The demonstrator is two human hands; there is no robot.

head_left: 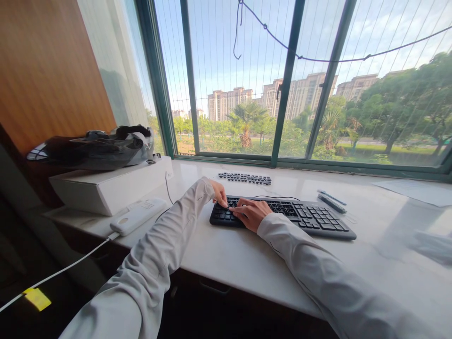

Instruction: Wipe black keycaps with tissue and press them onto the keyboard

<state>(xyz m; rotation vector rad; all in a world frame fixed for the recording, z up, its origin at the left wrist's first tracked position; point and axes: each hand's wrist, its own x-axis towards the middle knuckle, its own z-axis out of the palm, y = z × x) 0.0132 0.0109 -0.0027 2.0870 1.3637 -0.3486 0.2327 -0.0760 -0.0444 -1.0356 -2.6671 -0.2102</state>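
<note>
A black keyboard (326,220) lies on the white countertop, its left end under both hands. Much of its letter area looks bare of keycaps, while the number pad and the lower left corner carry theirs. My left hand (219,192) reaches down from above, fingers closed together at the upper left keys; whatever they pinch is too small to make out. From the right comes my right hand (252,212), its fingers stretched apart and touching the keys close to the left fingertips. Behind the keyboard, loose black keycaps (245,178) are laid out in rows.
Right of the keyboard's far side lie pens (332,200). On the left are a white power strip (139,215) and a white box (109,186) with a dark visor-like headgear (102,147) on top. Paper (413,190) lies at the right by the window.
</note>
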